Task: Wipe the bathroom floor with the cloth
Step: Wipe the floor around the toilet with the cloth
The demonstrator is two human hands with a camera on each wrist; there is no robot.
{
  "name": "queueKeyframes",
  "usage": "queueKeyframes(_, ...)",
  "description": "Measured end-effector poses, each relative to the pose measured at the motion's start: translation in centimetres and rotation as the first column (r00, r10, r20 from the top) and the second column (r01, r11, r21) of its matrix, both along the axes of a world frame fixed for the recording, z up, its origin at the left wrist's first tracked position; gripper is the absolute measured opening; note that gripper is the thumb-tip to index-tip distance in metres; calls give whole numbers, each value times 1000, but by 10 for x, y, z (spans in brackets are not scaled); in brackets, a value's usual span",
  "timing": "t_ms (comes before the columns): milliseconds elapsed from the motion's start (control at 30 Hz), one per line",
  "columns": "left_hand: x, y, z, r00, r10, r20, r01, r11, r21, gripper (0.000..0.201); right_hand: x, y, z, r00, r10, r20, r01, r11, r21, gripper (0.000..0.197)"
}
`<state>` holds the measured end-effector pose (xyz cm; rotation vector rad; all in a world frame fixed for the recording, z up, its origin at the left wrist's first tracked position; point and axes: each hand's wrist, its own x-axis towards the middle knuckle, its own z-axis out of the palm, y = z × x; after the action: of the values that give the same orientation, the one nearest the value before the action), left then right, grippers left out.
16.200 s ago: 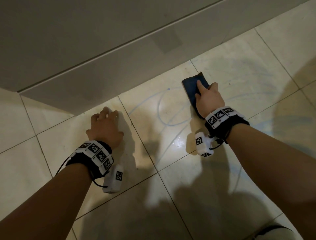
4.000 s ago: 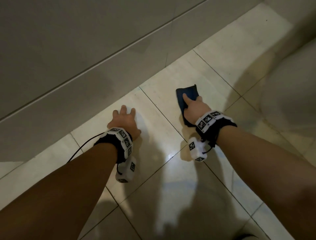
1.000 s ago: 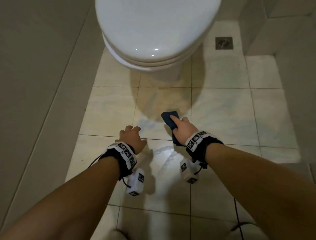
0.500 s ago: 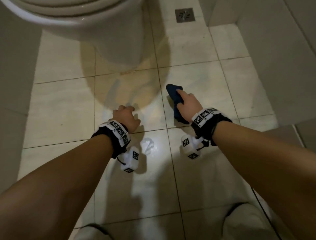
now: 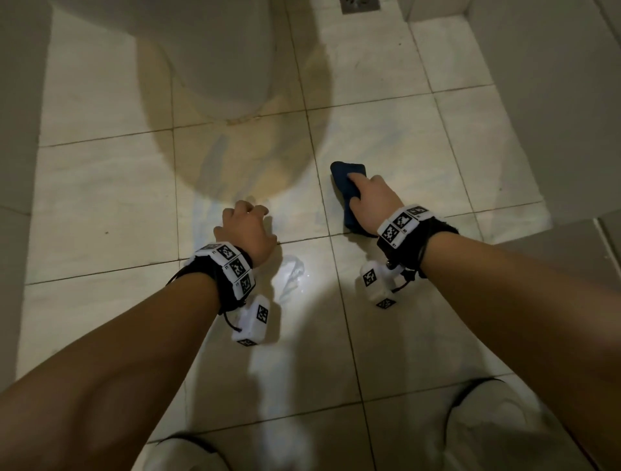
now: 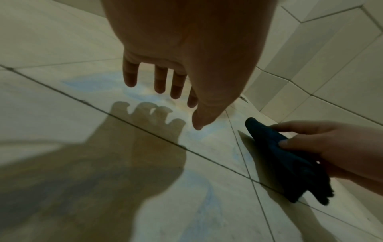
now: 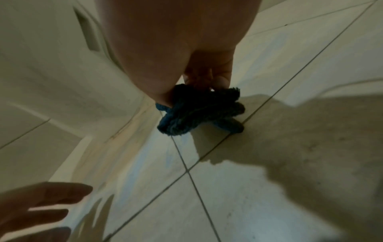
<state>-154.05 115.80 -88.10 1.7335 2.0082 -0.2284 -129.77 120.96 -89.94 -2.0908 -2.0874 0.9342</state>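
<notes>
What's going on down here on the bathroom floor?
A person is crouched over the tiled floor, wiping it. The right hand grips a folded dark blue cloth against a tile in front of the toilet base. The left hand holds nothing; in the left wrist view its fingers hang just above their shadow on the tile. Pale blue streaks show on the tiles near both hands, and a drain sits further back.

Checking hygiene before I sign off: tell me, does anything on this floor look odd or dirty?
Yes. Brownish staining on the floor along the toilet base, and faint bluish smears near the left hand.
</notes>
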Motion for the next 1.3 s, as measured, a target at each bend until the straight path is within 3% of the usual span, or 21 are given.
queueKeyframes(233,-20,-6,-4,1000,19,-15,-19,1000,2,55,-30,-14,-16,979,165,117,-159,986,-57,62)
queueKeyframes(400,-13,0,-11,1000,-17,-10,18,999,36,58,-37,-21,-25,965,150,216,-136,987,-82,76)
queueKeyframes(600,0,12,-18,994,-104,-45,106,993,46,63,-30,-19,-23,928,185,322,-148,980,-136,71)
queueKeyframes(800,3,13,-33,982,-154,-105,155,988,-1,64,-28,-15,-31,932,222,286,-184,971,-155,73)
queueKeyframes(1300,11,17,-29,987,-121,-105,119,993,-23,64,-50,68,-16,926,200,321,-145,971,-188,77)
